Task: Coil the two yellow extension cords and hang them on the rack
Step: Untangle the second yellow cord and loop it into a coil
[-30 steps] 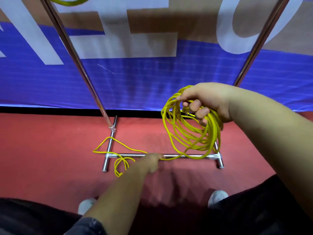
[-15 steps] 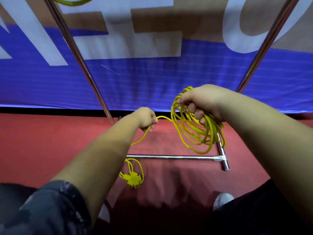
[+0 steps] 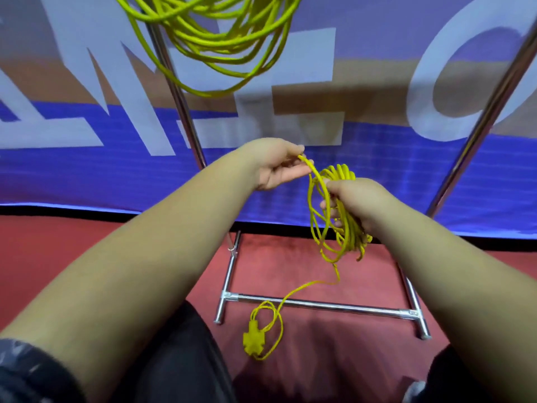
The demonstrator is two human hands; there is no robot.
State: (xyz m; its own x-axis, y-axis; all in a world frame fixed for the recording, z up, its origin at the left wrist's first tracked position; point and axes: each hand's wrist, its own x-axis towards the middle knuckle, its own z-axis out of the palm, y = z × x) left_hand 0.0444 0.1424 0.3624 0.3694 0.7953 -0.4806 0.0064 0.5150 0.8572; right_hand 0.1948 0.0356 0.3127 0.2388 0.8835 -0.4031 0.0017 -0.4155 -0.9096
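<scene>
Centre frame: coiled cord (image 3: 341,172) is gripped by right hand (image 3: 356,200). Top strand is pinched by left hand (image 3: 279,167).

First cord (image 3: 216,42) hangs on rack (image 3: 348,308); second cord (image 3: 340,173) part-coiled, trailing.

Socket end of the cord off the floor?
No, the socket end lies on the red floor by the rack's base bar, below the coil.
</scene>
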